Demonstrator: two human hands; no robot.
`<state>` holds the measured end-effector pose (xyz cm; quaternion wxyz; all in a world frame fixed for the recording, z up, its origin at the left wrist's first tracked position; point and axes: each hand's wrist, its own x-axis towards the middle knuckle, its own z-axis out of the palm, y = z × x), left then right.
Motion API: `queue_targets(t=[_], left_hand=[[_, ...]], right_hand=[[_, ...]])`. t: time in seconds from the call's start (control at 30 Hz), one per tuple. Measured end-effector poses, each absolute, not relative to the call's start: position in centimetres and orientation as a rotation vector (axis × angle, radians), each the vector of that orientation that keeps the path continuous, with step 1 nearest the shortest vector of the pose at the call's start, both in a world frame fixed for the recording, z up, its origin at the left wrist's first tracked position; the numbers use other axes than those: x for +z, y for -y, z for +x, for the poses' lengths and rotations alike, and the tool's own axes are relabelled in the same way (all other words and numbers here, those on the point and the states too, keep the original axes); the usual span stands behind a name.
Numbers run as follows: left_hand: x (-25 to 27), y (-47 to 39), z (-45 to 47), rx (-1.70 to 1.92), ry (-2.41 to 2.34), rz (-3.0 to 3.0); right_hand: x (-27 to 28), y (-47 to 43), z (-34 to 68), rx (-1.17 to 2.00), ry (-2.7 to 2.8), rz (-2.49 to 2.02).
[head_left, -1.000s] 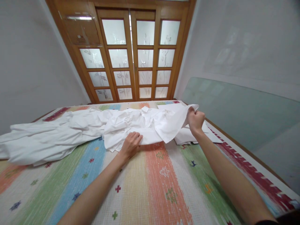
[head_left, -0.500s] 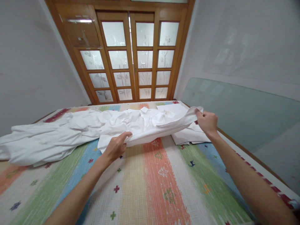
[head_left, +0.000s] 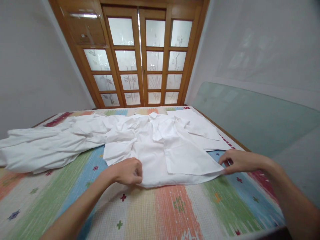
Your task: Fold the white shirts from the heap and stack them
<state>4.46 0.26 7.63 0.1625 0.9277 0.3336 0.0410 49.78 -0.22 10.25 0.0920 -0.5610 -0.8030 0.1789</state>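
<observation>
We have the white shirt [head_left: 160, 156] spread on the striped mat [head_left: 175, 206], its near hem running left to right between our left hand [head_left: 128, 171] and right hand [head_left: 237, 161], each pinching a hem corner.

White shirt [head_left: 160, 150] — thin matt cloth, creased. Striped mat [head_left: 175, 206] beneath — coarse woven weave, matt. Door [head_left: 140, 53] at 12 o'clock: glossy varnished wood, frosted glass panes.
</observation>
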Motion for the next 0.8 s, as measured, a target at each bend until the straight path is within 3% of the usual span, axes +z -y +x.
queue_targets(t=[0.1, 0.33, 0.6, 0.8], left_hand=[[7.7, -1.0, 6.3, 0.12, -0.999, 2.584], [4.6, 0.6, 11.7, 0.294, -0.89, 2.788], [3.2, 2.5, 15.4, 0.342, -0.719, 3.146], [2.7, 2.4, 15.9, 0.305, -0.797, 3.025]], right_hand=[[10.4, 0.1, 48.6, 0.737, 2.508, -1.652], [8.2, -0.1, 46.3, 0.553, 2.504, -1.822], [5.8, 1.6, 48.5, 0.338, 2.302, -1.636], [6.3, 4.2, 50.1, 0.331, 2.049, -1.533]])
